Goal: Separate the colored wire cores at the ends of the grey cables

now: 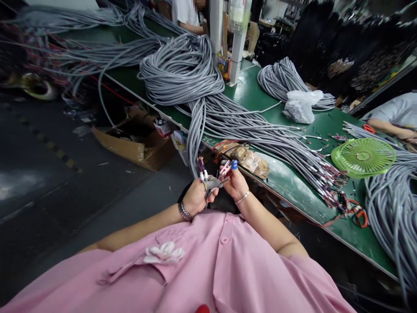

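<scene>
My left hand point(195, 198) is closed around the ends of grey cables point(195, 139), which hang down over the table's edge. Above its fingers stick up white-banded ends with thin coloured wires point(201, 165). More grey cable lies across its fingertips, towards the other hand. My right hand point(237, 184), with a blue cover on one fingertip, is closed at the loose coloured wires point(224, 170), pinching them. Both hands are close together in front of my chest, just off the table edge. Which single wire the right fingers grip is too small to tell.
On the green table point(276, 174) lie a large cable coil point(182, 69), a taped brown bundle point(249, 158), a green fan point(363, 156), orange-handled scissors point(360, 215) and a plastic bag point(301, 106). A cardboard box point(137, 143) stands below. Co-workers sit across the table and at right.
</scene>
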`<action>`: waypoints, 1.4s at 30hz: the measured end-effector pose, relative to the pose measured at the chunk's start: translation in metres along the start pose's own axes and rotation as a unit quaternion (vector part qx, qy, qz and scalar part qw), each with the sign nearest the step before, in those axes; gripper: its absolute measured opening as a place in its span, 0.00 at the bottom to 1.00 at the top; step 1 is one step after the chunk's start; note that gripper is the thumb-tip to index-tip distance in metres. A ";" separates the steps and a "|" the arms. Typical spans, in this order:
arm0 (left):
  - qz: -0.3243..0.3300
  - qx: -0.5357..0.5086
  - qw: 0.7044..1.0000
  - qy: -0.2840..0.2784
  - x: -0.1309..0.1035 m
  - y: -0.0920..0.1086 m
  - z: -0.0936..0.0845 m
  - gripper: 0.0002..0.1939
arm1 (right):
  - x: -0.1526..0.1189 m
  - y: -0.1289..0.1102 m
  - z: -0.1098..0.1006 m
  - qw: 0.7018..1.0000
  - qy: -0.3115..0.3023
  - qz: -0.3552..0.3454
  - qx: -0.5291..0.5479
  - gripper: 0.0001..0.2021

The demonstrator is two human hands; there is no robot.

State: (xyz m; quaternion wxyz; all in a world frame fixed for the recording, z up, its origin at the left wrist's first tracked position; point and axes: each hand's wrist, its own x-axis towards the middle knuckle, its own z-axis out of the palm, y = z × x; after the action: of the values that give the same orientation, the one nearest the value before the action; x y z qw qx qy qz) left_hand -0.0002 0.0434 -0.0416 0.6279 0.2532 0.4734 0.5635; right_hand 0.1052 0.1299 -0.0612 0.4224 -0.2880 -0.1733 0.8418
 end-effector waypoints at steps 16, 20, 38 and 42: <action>0.032 -0.006 0.999 0.009 -0.015 0.002 -0.001 0.11 | -0.016 -0.011 -0.008 0.997 -0.058 0.016 -0.050 0.15; 0.043 -0.009 0.999 0.010 -0.012 0.002 0.002 0.10 | -0.015 -0.009 -0.008 0.994 -0.053 -0.011 -0.098 0.18; 0.035 -0.019 0.999 0.026 -0.001 -0.004 0.005 0.09 | 0.000 0.001 -0.006 0.998 0.002 -0.059 -0.037 0.16; 0.036 -0.009 0.999 0.026 -0.002 -0.005 0.004 0.10 | -0.002 0.002 -0.006 0.998 -0.010 -0.049 -0.039 0.18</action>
State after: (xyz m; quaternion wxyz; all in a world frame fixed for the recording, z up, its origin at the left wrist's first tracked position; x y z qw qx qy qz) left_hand 0.0059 0.0414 -0.0437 0.5972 0.2495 0.4748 0.5964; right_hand 0.1085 0.1269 -0.0659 0.4500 -0.2873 -0.2245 0.8152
